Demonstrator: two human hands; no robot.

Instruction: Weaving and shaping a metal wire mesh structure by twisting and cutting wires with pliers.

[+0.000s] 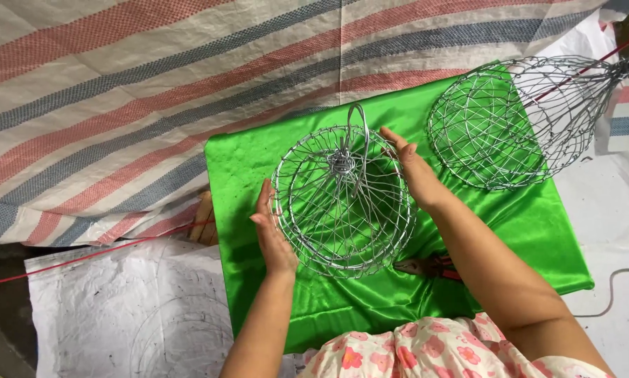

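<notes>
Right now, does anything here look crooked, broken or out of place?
Nothing looks damaged. Both hands, left hand and right hand, cup a round wire basket frame on green satin cloth. A second wire frame lies on its side, overhanging the cloth's edge.

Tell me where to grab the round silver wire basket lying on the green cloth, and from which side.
Probably grip the round silver wire basket by its outer rim, from opposite sides, as the left hand and right hand do. The rim rings look stiffest; the thin spokes might bend. The top wire loop, reached from above, suits one hand.
</notes>
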